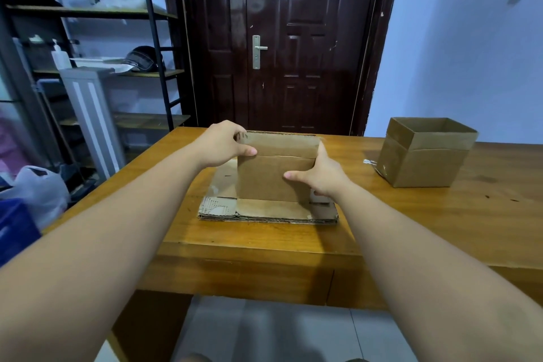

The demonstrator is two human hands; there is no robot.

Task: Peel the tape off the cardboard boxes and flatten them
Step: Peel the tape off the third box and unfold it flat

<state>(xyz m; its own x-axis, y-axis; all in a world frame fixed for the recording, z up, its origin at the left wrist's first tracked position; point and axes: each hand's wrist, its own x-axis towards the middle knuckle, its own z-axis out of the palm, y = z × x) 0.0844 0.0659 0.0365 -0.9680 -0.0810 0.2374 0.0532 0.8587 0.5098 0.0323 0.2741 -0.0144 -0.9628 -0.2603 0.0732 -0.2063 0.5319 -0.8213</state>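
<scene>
A brown cardboard box (pixel 273 176) stands upright on a stack of flattened cardboard (pixel 264 213) in the middle of the wooden table (pixel 264 239). My left hand (pixel 223 145) grips its upper left corner, thumb on the near face and fingers over the top edge. My right hand (pixel 320 173) holds its right edge lower down, thumb across the near face. The far side of the box is hidden. A second box (pixel 423 153), open at the top, stands at the right of the table with a scrap of white tape (pixel 369 162) beside its left corner.
A dark wooden door (pixel 282 38) stands behind the table. A black metal shelf rack (pixel 97 47) with bottles and a cap fills the left. A white plastic bag (pixel 38 188) and a blue crate (pixel 14 229) sit on the floor at the left.
</scene>
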